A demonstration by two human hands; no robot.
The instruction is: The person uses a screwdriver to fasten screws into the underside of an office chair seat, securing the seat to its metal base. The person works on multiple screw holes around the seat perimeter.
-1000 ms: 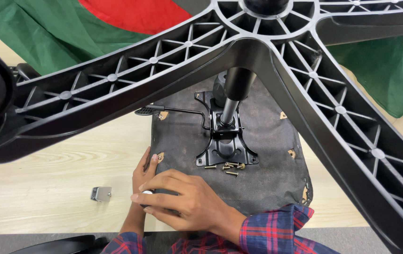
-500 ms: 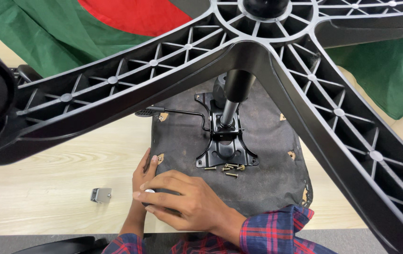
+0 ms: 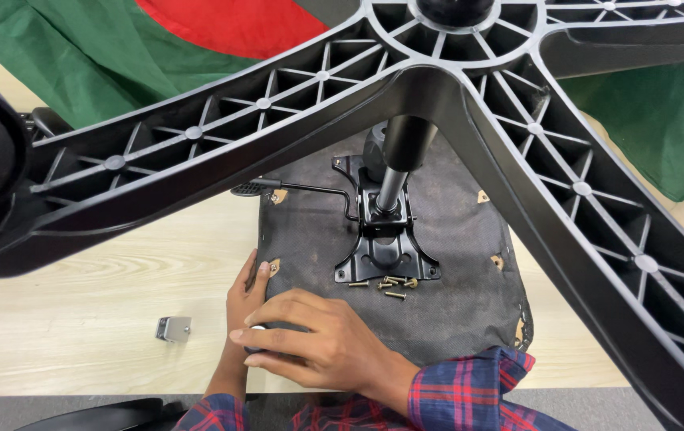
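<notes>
So the left hand [image 3: 247, 294] lies flat, fingers together, steadying the upturned seat [image 3: 446, 319], while the right hand [image 3: 318, 347] grips a small knob [image 3: 258, 329]; screws [image 3: 390, 284] wait beside the plate [image 3: 386, 255].

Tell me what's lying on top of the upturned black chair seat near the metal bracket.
A few loose brass screws lie by the black metal mounting plate. Both hands, left and right, rest on the seat's near edge, covering whatever is beneath them.

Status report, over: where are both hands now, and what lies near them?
Left hand flat on seat underside. Right hand over it, gripping a small dark thing. Loose screws by mounting plate; chair base overhead.
</notes>
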